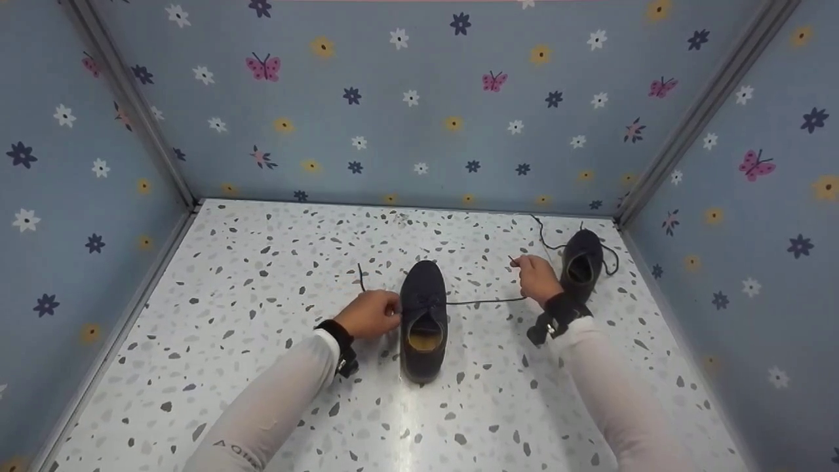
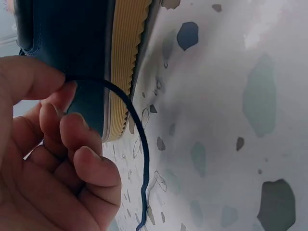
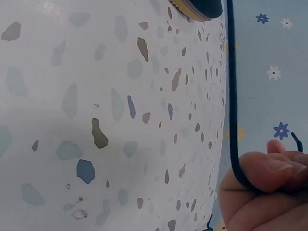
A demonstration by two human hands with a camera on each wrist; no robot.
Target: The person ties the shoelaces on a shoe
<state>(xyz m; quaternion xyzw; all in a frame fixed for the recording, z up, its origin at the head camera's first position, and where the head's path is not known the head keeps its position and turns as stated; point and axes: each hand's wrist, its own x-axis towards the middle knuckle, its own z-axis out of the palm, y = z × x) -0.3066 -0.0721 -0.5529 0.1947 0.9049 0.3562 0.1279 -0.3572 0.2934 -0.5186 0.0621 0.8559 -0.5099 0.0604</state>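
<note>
A dark navy lace-up shoe (image 1: 423,278) with a tan insole stands upright on the speckled surface, toe pointing away. Close against its left side, my left hand (image 1: 372,314) pinches one shoelace (image 2: 139,130) between thumb and index finger; the lace's loose end curves down past the ribbed yellowish sole (image 2: 126,43). Off to the right, my right hand (image 1: 539,280) grips the other shoelace (image 1: 485,302), which runs straight and taut from the shoe's eyelets. In the right wrist view the lace bends around the curled fingers (image 3: 264,171), and its tip sticks out beyond them.
A second dark shoe (image 1: 582,252) stands at the back right with its laces (image 1: 612,261) spread loose, just beyond my right wrist. Blue panels with flowers and butterflies (image 1: 419,118) enclose the white speckled surface (image 1: 262,262) at the back and both sides.
</note>
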